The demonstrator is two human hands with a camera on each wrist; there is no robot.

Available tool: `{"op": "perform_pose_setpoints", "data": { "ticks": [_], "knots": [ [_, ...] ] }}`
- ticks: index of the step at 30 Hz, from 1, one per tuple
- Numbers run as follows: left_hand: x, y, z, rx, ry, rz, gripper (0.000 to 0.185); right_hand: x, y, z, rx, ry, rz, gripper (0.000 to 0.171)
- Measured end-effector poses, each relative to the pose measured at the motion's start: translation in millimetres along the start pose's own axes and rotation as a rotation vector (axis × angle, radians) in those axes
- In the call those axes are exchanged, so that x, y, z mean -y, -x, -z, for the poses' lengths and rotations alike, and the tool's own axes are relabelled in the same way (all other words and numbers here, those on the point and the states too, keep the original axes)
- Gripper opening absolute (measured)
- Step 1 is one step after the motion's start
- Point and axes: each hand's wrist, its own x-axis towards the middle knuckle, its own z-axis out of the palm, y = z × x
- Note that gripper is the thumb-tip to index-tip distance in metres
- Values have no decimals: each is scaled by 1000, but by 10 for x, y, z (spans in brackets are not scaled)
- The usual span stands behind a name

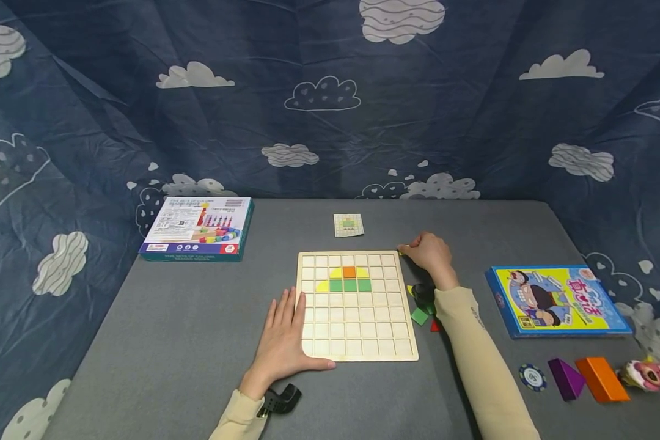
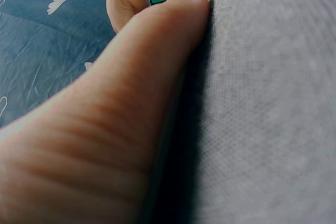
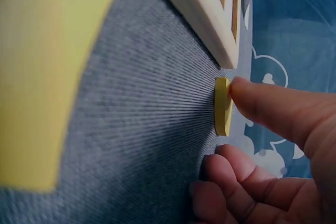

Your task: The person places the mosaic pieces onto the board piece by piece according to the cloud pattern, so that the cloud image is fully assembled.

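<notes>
Head view: the left hand (image 1: 283, 333) lies flat, fingers straight, on the square wooden grid board (image 1: 356, 305) at its 7 o'clock corner. The right hand (image 1: 430, 253) rests at the board's 1 o'clock corner.

Left wrist view: only a straight thumb (image 2: 126, 103) along the board's edge.

Right wrist view: a fingertip (image 3: 262, 103) touches the small flat yellow wooden piece (image 3: 222, 106) on grey felt; no pinch yet. The thin piece could skid away under that push.

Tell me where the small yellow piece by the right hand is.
In the head view the small yellow piece lies on the grey table, just off the wooden board's far right corner, touched by the right hand.
</notes>
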Motion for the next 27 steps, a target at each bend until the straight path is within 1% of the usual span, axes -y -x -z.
{"op": "perform_pose_setpoints", "data": {
  "ticks": [4, 8, 18, 24, 27],
  "knots": [
    [2, 1, 6, 13, -2, 5, 139, 6, -1, -16, -30, -12, 1, 35],
    [1, 4, 11, 8, 1, 2, 138, 18, 5, -16, -53, -27, 17, 35],
    [-4, -4, -3, 21, -4, 11, 139, 5, -21, -21, -60, -42, 15, 36],
    [-1, -9, 0, 26, 1, 18, 139, -22, -42, -10, -63, -80, 10, 30],
    [2, -9, 0, 27, 0, 18, 139, -35, -48, -9, -52, -107, -5, 32]
  ]
}}
